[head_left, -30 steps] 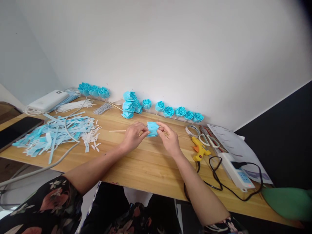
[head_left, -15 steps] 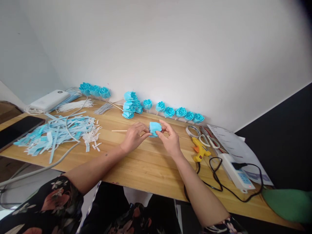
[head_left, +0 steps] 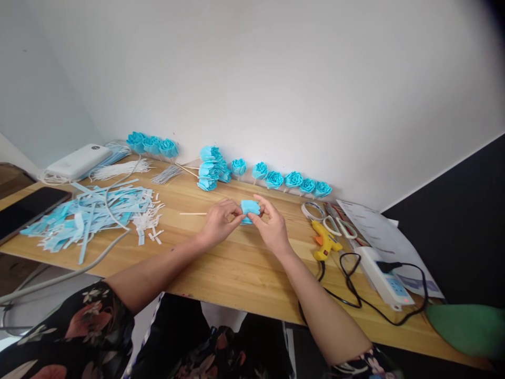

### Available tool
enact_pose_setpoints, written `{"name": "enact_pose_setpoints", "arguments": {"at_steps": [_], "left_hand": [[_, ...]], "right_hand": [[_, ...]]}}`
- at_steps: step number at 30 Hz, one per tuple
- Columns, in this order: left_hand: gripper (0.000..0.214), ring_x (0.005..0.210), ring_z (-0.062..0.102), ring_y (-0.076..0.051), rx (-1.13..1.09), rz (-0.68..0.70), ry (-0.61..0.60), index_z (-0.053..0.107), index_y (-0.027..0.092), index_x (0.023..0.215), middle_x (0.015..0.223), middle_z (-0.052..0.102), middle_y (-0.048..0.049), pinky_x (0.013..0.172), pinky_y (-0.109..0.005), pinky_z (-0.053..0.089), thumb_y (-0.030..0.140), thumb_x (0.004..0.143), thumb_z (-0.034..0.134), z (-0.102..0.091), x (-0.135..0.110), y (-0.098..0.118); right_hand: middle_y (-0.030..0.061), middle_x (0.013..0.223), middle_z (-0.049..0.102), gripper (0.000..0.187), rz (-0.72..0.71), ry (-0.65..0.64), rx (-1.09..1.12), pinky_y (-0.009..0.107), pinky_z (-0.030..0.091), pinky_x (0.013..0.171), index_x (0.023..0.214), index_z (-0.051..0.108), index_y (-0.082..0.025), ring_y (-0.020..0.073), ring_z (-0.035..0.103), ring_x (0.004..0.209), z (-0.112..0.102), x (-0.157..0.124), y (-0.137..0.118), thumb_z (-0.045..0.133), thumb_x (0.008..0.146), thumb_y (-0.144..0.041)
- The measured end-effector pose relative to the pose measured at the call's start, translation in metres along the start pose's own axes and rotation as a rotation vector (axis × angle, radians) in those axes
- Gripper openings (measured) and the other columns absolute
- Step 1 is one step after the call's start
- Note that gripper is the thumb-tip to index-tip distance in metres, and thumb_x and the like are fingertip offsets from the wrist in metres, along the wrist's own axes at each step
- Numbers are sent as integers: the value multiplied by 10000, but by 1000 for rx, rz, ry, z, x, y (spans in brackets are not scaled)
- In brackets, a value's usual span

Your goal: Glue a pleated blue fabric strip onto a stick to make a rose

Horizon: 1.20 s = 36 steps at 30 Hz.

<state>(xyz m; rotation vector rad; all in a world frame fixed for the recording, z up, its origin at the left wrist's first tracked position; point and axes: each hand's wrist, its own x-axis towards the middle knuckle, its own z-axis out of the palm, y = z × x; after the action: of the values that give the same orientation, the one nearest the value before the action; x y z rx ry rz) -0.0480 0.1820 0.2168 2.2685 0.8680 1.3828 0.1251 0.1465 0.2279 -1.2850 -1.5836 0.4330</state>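
Both my hands meet over the middle of the wooden table (head_left: 236, 268). My left hand (head_left: 218, 223) and my right hand (head_left: 272, 226) pinch a small folded blue piece (head_left: 250, 207) between their fingertips, just above the tabletop. A thin wooden stick (head_left: 192, 213) lies on the table left of my left hand. A row of finished blue paper-like roses (head_left: 292, 180) stands along the wall behind my hands.
A heap of blue and white strips (head_left: 90, 213) lies at the left, with a phone (head_left: 23, 211) and white power bank (head_left: 77, 162) beyond. At the right are a yellow glue gun (head_left: 324, 241), scissors (head_left: 339, 227), a white power strip (head_left: 384, 278) with black cable, and papers (head_left: 374, 231).
The blue piece has been folded tighter and now looks smaller between my fingertips. My right hand has closed in toward the left; both hands stay in the same spot.
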Motion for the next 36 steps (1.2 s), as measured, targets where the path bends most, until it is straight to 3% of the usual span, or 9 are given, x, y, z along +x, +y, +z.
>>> {"name": "enact_pose_setpoints", "arguments": {"at_steps": [7, 11, 18, 23, 28, 31, 36], "left_hand": [[209, 731, 597, -170, 0, 54, 0, 614, 178, 725, 749, 673, -31, 699, -302, 440, 257, 918, 598, -5, 3, -1], [205, 743, 591, -180, 82, 113, 41, 615, 175, 737, 755, 675, -41, 710, -317, 439, 241, 928, 587, -7, 3, -5], [239, 791, 604, -188, 127, 205, 15, 641, 169, 752, 824, 688, -82, 732, -327, 478, 301, 940, 579, -5, 2, -6], [285, 774, 634, -182, 24, 87, 85, 648, 172, 698, 795, 688, -62, 717, -315, 485, 370, 903, 644, -4, 2, -6], [214, 752, 628, -178, -37, -51, 44, 682, 172, 847, 797, 695, -45, 688, -295, 470, 385, 869, 683, -5, 2, -3], [185, 694, 598, -155, -101, -133, 26, 659, 163, 795, 745, 663, -27, 633, -265, 445, 329, 878, 659, -4, 2, -3], [178, 710, 585, -154, -68, -93, 1, 628, 166, 715, 731, 641, -18, 662, -268, 431, 249, 870, 651, -4, 3, -2]], "right_hand": [[7, 789, 666, 430, 70, -63, 123, 317, 513, 742, 1263, 627, -220, 166, 624, 727, -12, 6, 5, 618, 846, -326], [41, 865, 719, 484, 136, -36, 230, 364, 519, 829, 1311, 590, -204, 197, 676, 841, -19, 9, 9, 610, 872, -407], [10, 894, 672, 527, 21, -29, 143, 331, 492, 850, 1301, 603, -235, 166, 612, 837, -9, 5, 5, 701, 788, -306], [-2, 843, 645, 471, -8, -21, 104, 314, 490, 828, 1271, 621, -239, 163, 601, 806, -8, 3, 5, 674, 805, -280], [-1, 867, 659, 455, -40, -42, 80, 313, 490, 837, 1263, 625, -239, 162, 601, 814, -9, 2, 4, 664, 811, -267], [7, 885, 674, 424, -47, -49, 60, 325, 494, 845, 1224, 647, -231, 169, 611, 826, -9, 2, 3, 672, 801, -263], [32, 937, 695, 468, -20, -39, 60, 355, 487, 888, 1243, 631, -226, 196, 629, 892, -4, 1, 2, 700, 783, -280]]}}
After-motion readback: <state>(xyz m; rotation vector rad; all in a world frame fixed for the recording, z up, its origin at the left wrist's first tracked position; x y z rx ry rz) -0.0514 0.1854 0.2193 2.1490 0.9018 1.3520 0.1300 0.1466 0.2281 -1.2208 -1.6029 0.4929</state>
